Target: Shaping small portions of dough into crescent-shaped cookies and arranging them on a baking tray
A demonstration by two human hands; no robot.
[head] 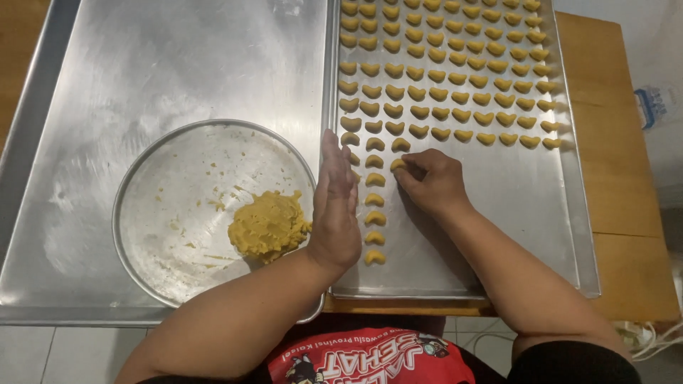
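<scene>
While your arms reach in from 6 o'clock, note the round pan point(153, 235) at left, dough lump point(269, 226) sitting at its 4 o'clock. Left hand point(336, 206) stands edge-on, fingers straight and together, along the tray point(562, 235) rim, just beside a column of crescents point(375, 200). Right hand point(430, 181), at 3 o'clock of that column, pinches a dough piece point(397, 164) on the tray. Rows of crescents fill the tray toward 12.
</scene>
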